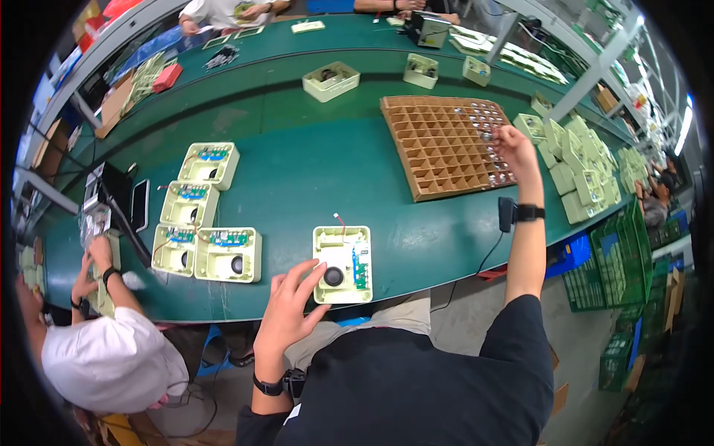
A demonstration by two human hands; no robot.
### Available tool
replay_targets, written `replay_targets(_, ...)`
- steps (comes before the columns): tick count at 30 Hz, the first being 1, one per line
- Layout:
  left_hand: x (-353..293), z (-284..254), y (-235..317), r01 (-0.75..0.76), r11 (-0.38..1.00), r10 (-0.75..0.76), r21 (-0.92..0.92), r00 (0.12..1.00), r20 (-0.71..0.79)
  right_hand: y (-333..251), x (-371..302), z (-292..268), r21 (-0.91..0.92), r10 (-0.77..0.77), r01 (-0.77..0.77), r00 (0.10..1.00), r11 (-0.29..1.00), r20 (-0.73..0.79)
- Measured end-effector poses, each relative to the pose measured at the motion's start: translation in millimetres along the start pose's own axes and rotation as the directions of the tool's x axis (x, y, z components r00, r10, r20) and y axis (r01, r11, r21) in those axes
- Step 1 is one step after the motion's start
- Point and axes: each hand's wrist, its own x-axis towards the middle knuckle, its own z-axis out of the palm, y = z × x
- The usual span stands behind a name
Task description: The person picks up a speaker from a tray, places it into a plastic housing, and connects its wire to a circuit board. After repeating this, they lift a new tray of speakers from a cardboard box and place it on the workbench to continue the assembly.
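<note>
Left fingers: one housing; leftward, four housings; one tray.

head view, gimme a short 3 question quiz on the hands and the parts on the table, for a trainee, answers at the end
1. Multiple choice: what is the left hand touching?
a) the phone
b) the pale housing nearest the person
c) a green crate

2. True or false: the right hand is at the right side of the cardboard divider tray.

3. Count: how many boxes are in the group of open boxes with circuit boards, on the table just left of the left hand?

Key: 1. b; 2. true; 3. four
</note>
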Motion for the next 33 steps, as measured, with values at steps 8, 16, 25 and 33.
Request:
replay_targets(8, 30, 9, 18, -0.041, 0.971, 0.021, -0.235, 0.996, -0.087, -24, -109, 185, 0.007, -0.004, 0.001, 0.89, 1.0, 0.455)
replay_targets(16, 31, 24, 21, -0.121, 0.922, 0.095, -0.366, 0.992, -0.088, 22, -183, 272, 0.203, 0.137, -0.386, 0.693, 0.9, 0.708)
replay_targets(25, 23, 40, 13, 0.178, 0.782, -0.293, -0.598, 0.951, -0.1, 53, -194, 284, 0.164, 0.006, -0.111, 0.846, 0.98, 0.534)
replay_targets(33, 24, 43, 16, 0.373, 0.523, -0.409, -0.767, 0.899, 0.158, 63, -201, 297, -0.175, -0.243, 0.327, 0.893, 0.929, 0.379)
